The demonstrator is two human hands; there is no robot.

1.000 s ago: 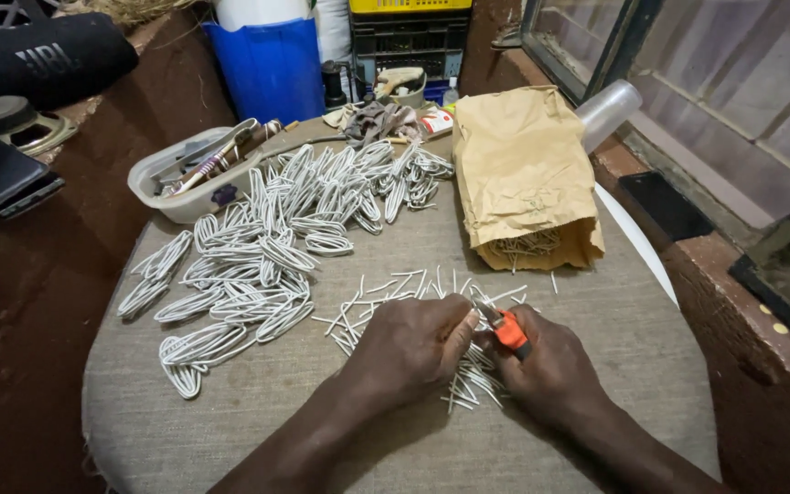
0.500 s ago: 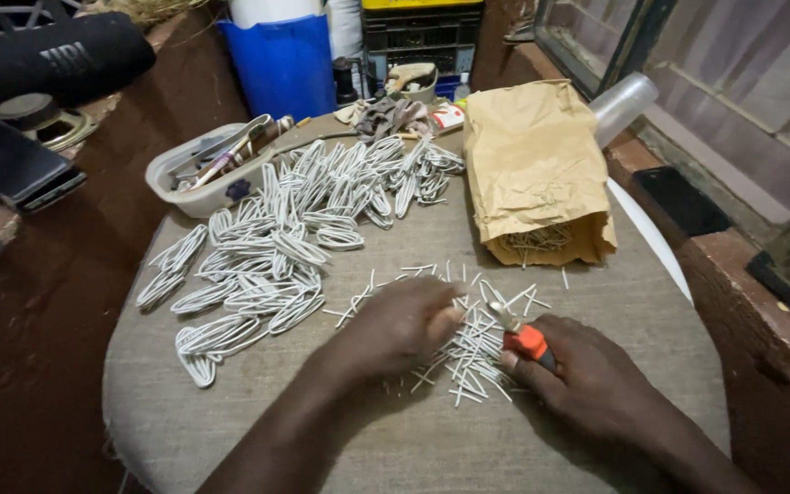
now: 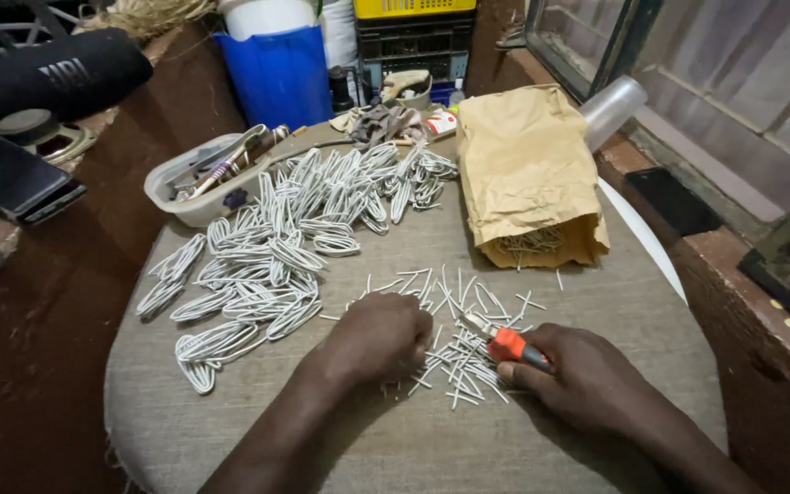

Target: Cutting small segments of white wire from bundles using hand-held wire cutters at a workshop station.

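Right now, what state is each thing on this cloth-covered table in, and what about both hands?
Left hand: curled, resting on the short white wire pieces.
Right hand: gripping the orange-handled pliers.
Short white wire pieces: loose, scattered in a heap.
Bent white wire loops: piled, spread across the cloth.
Brown paper bag: lying flat, mouth open, wires inside.
Clear plastic tub: open, holding tools.
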